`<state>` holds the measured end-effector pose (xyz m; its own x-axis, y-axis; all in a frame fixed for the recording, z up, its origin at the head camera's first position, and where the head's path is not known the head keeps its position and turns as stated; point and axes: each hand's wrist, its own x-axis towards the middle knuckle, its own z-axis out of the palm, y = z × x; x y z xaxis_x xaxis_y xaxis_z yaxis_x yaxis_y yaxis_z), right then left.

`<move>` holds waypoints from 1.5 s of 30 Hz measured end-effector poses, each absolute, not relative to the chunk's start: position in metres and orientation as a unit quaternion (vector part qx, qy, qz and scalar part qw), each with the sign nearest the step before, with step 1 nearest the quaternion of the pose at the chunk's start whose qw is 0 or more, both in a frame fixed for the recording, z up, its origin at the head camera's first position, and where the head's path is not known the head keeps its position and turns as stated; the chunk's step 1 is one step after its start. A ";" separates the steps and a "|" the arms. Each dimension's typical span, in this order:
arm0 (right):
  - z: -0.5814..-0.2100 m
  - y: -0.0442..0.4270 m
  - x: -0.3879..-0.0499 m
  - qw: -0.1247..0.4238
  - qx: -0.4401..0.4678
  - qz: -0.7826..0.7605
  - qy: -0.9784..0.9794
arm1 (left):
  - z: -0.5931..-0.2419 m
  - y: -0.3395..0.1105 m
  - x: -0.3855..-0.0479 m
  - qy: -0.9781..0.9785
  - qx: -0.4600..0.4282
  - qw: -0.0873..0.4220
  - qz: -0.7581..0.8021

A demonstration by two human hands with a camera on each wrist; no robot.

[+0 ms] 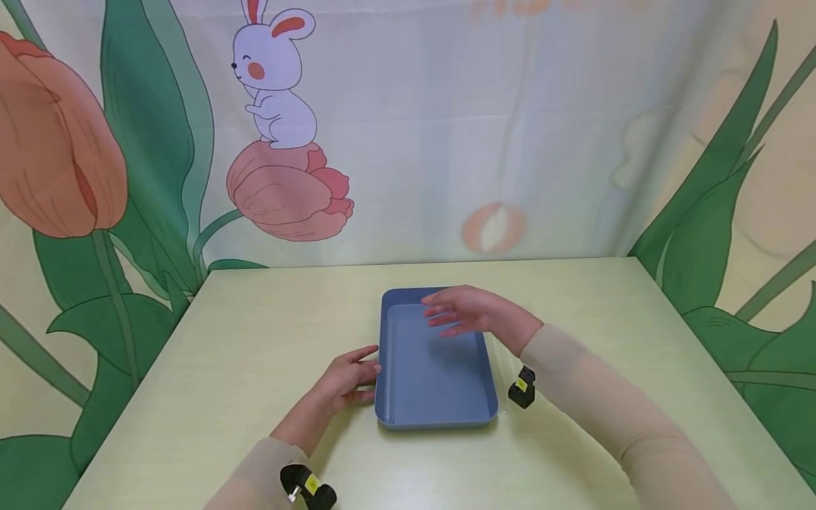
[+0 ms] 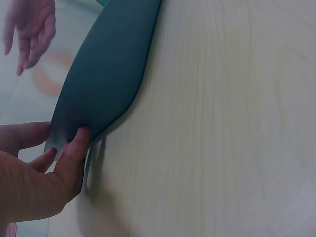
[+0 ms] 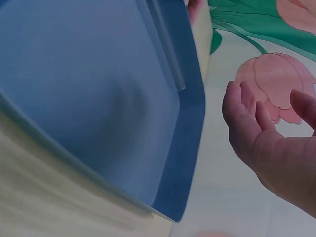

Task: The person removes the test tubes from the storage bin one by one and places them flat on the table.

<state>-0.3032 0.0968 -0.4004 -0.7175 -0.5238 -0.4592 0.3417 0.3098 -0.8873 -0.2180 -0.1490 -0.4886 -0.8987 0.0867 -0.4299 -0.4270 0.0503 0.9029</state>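
A blue rectangular tray (image 1: 440, 368) lies flat on the table, its long side running away from me. My left hand (image 1: 347, 379) is at the tray's left side, fingertips touching the outer wall. In the left wrist view, the left hand's fingers (image 2: 74, 148) meet that wall (image 2: 106, 64) near one corner. Over the far part of the tray hovers my right hand (image 1: 462, 309), fingers loosely extended and holding nothing. The right wrist view shows the right hand (image 3: 276, 148) apart from the tray's inside (image 3: 98, 98). Along one inner wall runs a thin, bluish strip-like shape (image 3: 165, 44); its kind is unclear.
The pale wood-grain table (image 1: 274, 319) extends around the tray on all sides. Behind it hangs a printed cloth (image 1: 408, 142) with a rabbit, tulips and leaves. Small black devices (image 1: 522, 387) are strapped at both wrists.
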 end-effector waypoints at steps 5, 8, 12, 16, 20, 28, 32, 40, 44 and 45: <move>-0.418 0.082 -0.307 0.375 -0.035 -0.574 0.727 | -0.489 -0.149 -0.218 0.697 -0.122 0.190 0.680; -0.429 0.073 -0.311 0.377 -0.025 -0.556 0.740 | -0.490 -0.149 -0.218 0.699 -0.121 0.190 0.679; -0.439 0.063 -0.316 0.385 -0.010 -0.549 0.741 | -0.490 -0.150 -0.218 0.700 -0.119 0.190 0.678; -0.443 0.053 -0.319 0.392 0.011 -0.560 0.730 | -0.489 -0.149 -0.219 0.700 -0.118 0.189 0.678; -0.445 0.045 -0.319 0.392 0.041 -0.574 0.718 | -0.489 -0.149 -0.219 0.701 -0.122 0.188 0.677; -0.463 0.035 -0.320 0.394 0.073 -0.573 0.715 | -0.490 -0.150 -0.221 0.698 -0.124 0.189 0.680; -0.521 0.033 -0.362 0.428 0.068 -0.579 0.690 | -0.490 -0.150 -0.221 0.697 -0.123 0.190 0.680; -0.563 0.022 -0.385 0.432 0.079 -0.595 0.673 | -0.490 -0.149 -0.221 0.697 -0.123 0.189 0.681; -0.580 0.018 -0.394 0.427 0.079 -0.601 0.671 | -0.491 -0.150 -0.222 0.698 -0.120 0.189 0.680; -0.584 0.015 -0.395 0.419 0.084 -0.603 0.674 | -0.491 -0.150 -0.222 0.698 -0.122 0.187 0.680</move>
<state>-0.3954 0.0154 -0.5841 -0.6351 -0.3918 -0.6657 0.6179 0.2595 -0.7422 -0.2216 -0.1502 -0.4906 -0.9002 0.0854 -0.4271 -0.4248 0.0445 0.9042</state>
